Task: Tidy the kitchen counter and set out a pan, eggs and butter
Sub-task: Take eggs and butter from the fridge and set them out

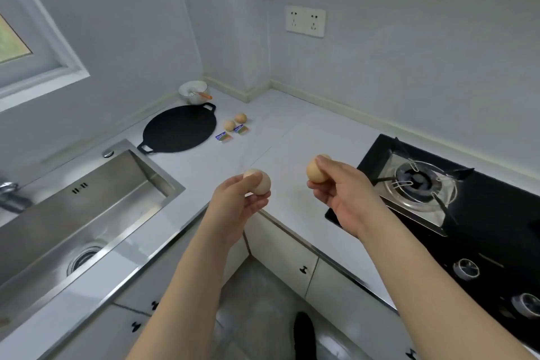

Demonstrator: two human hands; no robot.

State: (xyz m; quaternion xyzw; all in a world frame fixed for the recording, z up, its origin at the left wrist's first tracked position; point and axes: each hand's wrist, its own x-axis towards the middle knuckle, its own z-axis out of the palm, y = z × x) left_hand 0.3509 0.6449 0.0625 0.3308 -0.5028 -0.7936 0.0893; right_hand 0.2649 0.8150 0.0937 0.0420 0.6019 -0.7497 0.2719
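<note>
Two pale brown eggs are held up in the air at the middle of the frame, one in each hand, above the white counter top point(292, 137). The left hand point(233, 202) curls its fingers and thumb round a light beige egg point(260, 183), just left of centre. The right hand point(342, 190) grips a slightly darker tan egg point(314, 171) between thumb and curled fingers, just right of centre. The two hands are apart, with bare counter showing between them.

Higher in the frame, toward the upper middle, a flat round black pan with two small loop handles point(179, 128) lies on the counter. Just to its right sit two more brown eggs, one nearer the pan point(229, 125) and one a little further back point(240, 118), close together. Beside them lie two small blue-wrapped butter portions, one point(223, 136) near the pan's edge and one point(240, 129) just right of it.

Behind the pan, near the wall corner, stands a white round bowl point(193, 91) with an orange-handled utensil point(201, 94) resting in it.

A stainless steel sink point(87, 204) fills the lower left of the frame. A black glass gas hob with a metal burner ring point(423, 184) occupies the right side. A white double wall socket point(305, 21) is at the upper middle, and a window frame point(43, 67) at the upper left.
</note>
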